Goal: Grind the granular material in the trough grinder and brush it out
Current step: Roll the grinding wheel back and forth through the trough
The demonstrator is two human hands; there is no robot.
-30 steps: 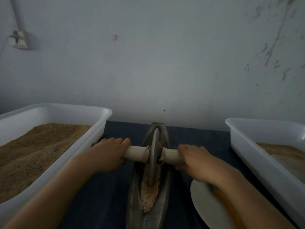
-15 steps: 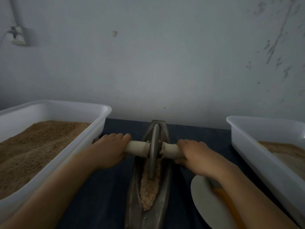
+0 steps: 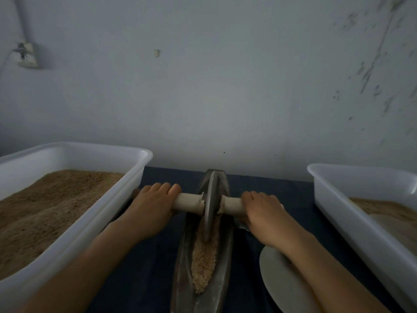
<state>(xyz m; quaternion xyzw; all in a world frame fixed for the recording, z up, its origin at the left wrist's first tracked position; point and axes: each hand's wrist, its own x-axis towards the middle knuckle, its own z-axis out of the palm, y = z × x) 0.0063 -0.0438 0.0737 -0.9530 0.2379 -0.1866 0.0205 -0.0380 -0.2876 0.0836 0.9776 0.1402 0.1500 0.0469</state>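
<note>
A dark metal trough grinder lies lengthways on the dark blue table, pointing at the wall. Tan granular material fills its groove on the near side. A grey metal wheel stands upright in the groove near the far end, on a pale wooden axle. My left hand grips the axle's left end and my right hand grips its right end.
A white plastic tub heaped with brown granules stands at the left. Another white tub with some tan material stands at the right. A pale round plate lies under my right forearm. The grey wall is close behind.
Both hands have pushed the wheel farther along the trough towards the wall, uncovering more of the granules on the near side.
</note>
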